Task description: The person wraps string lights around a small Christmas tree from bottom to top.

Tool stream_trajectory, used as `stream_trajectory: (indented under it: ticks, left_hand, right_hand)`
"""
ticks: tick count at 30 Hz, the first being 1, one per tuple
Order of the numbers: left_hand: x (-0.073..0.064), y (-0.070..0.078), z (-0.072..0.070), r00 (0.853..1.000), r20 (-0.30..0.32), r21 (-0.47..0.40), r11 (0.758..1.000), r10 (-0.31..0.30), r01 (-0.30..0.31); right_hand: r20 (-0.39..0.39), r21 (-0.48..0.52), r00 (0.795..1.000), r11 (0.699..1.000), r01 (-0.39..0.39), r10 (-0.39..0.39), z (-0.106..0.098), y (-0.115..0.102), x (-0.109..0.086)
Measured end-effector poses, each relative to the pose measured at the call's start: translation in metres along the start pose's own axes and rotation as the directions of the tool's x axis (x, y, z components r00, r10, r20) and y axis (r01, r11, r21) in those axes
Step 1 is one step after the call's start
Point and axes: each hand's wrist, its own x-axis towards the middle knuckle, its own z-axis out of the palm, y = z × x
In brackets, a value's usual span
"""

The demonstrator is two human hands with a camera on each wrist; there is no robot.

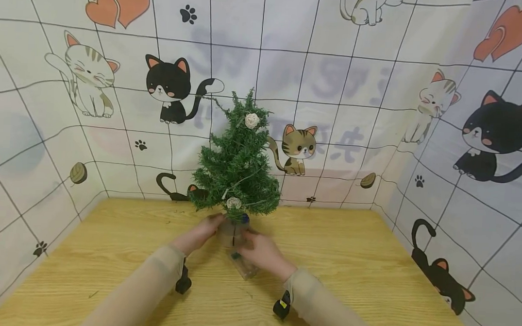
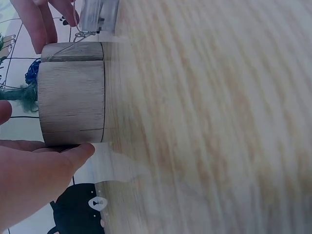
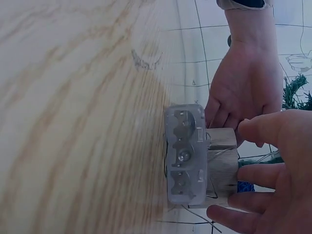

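A small artificial Christmas tree (image 1: 239, 167) stands upright on the table. It carries pale woven balls (image 1: 252, 121) and a thin light wire. Its round wooden base (image 2: 73, 97) shows in both wrist views, with blue material at the trunk's foot. My left hand (image 1: 203, 231) grips the base's left side, fingertips along its wall. From the other side my right hand (image 1: 263, 251) holds it, fingers spread over the rim and side. A clear battery box (image 3: 186, 153) with wires lies in front of the base, close to the right hand.
The wooden table (image 1: 326, 263) has a light yellow grain. A white sheet (image 1: 282, 76) with grid lines and cartoon cats closes the back and both sides, close behind the tree. A black wrist camera (image 1: 282, 306) hangs under the right sleeve.
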Motion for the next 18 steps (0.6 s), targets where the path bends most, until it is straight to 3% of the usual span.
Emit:
stream_trajectory:
  ticks: [6, 13, 18]
  left_hand:
    - [-0.001, 0.0, -0.002, 1.0, -0.01, -0.005, 1.0, -0.019, 0.019]
    - [0.0, 0.0, -0.011, 0.999, 0.026, 0.046, 0.999, 0.023, -0.025]
    - [-0.007, 0.009, -0.028, 0.997, 0.028, 0.142, 0.988, -0.068, 0.064]
  right_hand:
    - [0.013, -0.037, 1.0, 0.999, 0.004, -0.004, 0.0, -0.008, -0.003]
    - [0.047, -0.068, 0.999, 0.998, 0.017, -0.013, -0.004, -0.003, 0.003]
    - [0.084, -0.008, 0.996, 1.0, 0.015, -0.014, -0.021, 0.006, 0.006]
